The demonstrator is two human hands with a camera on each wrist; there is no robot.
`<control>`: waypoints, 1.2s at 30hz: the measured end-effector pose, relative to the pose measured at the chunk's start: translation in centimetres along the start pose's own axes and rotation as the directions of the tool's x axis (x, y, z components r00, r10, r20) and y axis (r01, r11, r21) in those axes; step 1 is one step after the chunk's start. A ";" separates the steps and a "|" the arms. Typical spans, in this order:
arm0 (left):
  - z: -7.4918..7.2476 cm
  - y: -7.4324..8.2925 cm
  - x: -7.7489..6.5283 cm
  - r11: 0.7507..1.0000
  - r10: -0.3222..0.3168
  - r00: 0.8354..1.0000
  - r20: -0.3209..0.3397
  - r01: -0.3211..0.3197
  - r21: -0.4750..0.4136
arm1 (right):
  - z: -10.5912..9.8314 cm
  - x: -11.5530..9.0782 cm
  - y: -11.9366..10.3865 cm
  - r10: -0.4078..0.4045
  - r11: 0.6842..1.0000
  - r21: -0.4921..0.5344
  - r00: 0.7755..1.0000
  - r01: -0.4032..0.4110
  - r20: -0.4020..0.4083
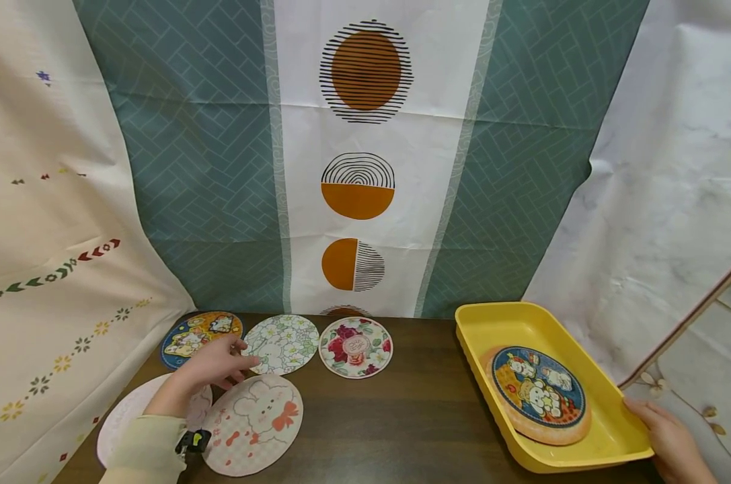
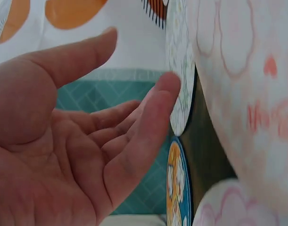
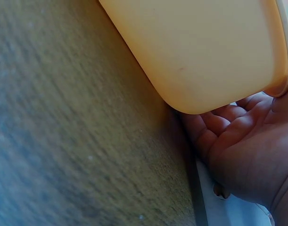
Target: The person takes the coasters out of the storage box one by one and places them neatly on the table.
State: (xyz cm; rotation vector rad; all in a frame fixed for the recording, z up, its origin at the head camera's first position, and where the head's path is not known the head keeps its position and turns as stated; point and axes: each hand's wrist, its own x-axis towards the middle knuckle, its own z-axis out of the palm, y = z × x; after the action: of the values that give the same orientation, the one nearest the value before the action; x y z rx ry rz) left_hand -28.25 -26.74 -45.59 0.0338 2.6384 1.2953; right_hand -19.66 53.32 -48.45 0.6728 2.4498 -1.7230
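Note:
My left hand (image 1: pixel 215 364) hovers over the left group of round mats, its fingers slightly bent and holding nothing. Just below it lies the pink bunny mat (image 1: pixel 255 425), and beyond its fingertips is the green-and-white floral mat (image 1: pixel 282 344). In the left wrist view the thumb and fingers of that hand (image 2: pixel 87 141) are spread apart. At the far right, my right hand (image 1: pixel 668 437) grips the near right corner of a yellow tray (image 1: pixel 522 314). Inside the tray a blue cartoon mat (image 1: pixel 537 386) rests on an orange-tan round piece (image 1: pixel 559 435).
A blue-and-orange cartoon mat (image 1: pixel 177 336) lies at the back left, and a rose-patterned mat (image 1: pixel 356 347) further right. The left forearm partly covers a pale pink mat (image 1: pixel 123 417). Patterned cloths hang behind the dark wooden table (image 1: pixel 401 430) and at both sides.

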 end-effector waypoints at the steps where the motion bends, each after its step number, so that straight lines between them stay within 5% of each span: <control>1: 0.2 0.2 0.1 1.000 0.003 1.000 -0.014 -0.003 -0.012 | 0.0 0.0 0.0 -0.002 1.000 -0.003 1.000 0.002 0.000; 20: 5.2 6.0 2.7 0.980 0.194 0.975 -0.109 -0.197 -0.020 | 0.0 0.0 0.2 -0.011 1.000 -0.012 1.000 0.012 0.012; 36: 10.1 10.7 3.9 0.955 0.280 0.955 -0.094 -0.287 -0.069 | -0.1 0.5 0.2 -0.035 0.999 -0.001 0.999 0.035 0.007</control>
State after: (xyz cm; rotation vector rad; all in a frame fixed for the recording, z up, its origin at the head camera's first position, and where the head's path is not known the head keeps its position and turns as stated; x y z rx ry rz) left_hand -30.88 -11.89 -43.84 0.3680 2.7235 1.5225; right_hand -19.96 53.61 -48.77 0.6262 2.4729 -1.7326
